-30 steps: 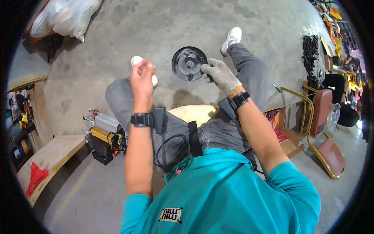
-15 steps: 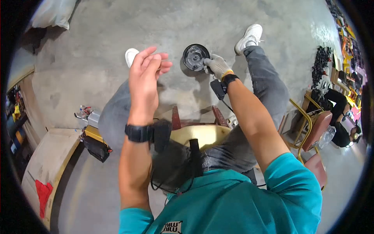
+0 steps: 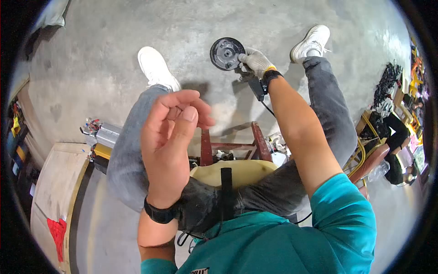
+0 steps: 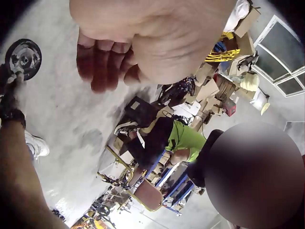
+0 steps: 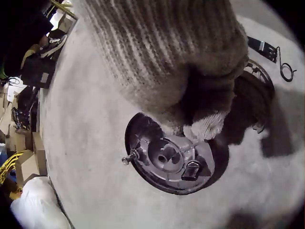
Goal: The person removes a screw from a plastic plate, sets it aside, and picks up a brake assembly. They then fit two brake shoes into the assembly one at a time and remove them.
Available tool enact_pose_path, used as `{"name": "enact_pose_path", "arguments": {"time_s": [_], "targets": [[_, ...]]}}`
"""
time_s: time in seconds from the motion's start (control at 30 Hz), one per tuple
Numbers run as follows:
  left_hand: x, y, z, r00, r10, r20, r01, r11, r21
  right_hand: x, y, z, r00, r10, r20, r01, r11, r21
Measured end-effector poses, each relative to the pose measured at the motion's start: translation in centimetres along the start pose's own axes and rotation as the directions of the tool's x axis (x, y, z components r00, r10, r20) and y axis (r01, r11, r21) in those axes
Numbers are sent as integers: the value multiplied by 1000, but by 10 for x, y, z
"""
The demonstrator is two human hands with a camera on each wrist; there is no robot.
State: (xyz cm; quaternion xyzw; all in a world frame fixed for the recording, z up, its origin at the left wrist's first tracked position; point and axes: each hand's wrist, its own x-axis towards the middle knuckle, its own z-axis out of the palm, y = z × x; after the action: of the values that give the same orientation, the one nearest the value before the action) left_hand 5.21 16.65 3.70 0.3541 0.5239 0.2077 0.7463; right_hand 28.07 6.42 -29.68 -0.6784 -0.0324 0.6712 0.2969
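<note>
My right hand (image 3: 257, 61), in a pale knitted glove, pinches the edge of a round black drum brake plate (image 3: 227, 54) over the concrete floor. The right wrist view shows the plate's (image 5: 176, 181) raised hub, a small bolt (image 5: 127, 160) at its rim and the gloved fingertips (image 5: 209, 126) on its edge. A dark curved part (image 5: 261, 78) lies partly behind the glove. Bare and holding nothing, my left hand (image 3: 169, 132) is raised in front of my left thigh, fingers loosely curled. In the left wrist view its palm (image 4: 181, 43) fills the top.
Between my legs is a stool with a cream seat (image 3: 232, 172) and dark red legs (image 3: 206, 148). A wire spring (image 5: 287, 71) lies on the floor. A wooden board (image 3: 59, 182) with a red cloth (image 3: 57, 235) is at left. Another person in a green top (image 4: 186, 140) is near boxes.
My left hand has come back toward my body and closer to the head camera. The right hand stays at the brake plate, which sits higher in view. My feet appear farther apart.
</note>
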Motion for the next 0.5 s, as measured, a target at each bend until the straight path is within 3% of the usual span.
{"name": "enact_pose_path", "arguments": {"time_s": [0.07,0.23,0.3,0.33,0.4,0.5], "targets": [[0,2,1,1000,-4,10,4,1000,-14,0,-6,-2,999,-29,-33,25,992,-123],[0,1,2,999,-16,52,17,1000,-25,11,-3,-5,989,-10,-149,-6,994,-109],[0,1,2,999,-21,47,23,999,-26,21,4,-11,970,-138,-198,44,907,-420],[0,2,4,999,-20,44,21,999,-25,25,9,-13,971,-139,-194,46,906,-420],[-1,4,8,1000,-11,15,10,1000,17,34,19,-12,907,-304,-292,74,797,-600],[-1,4,8,1000,15,17,-15,1000,-2,14,13,-9,893,-335,-300,65,756,-651]]}}
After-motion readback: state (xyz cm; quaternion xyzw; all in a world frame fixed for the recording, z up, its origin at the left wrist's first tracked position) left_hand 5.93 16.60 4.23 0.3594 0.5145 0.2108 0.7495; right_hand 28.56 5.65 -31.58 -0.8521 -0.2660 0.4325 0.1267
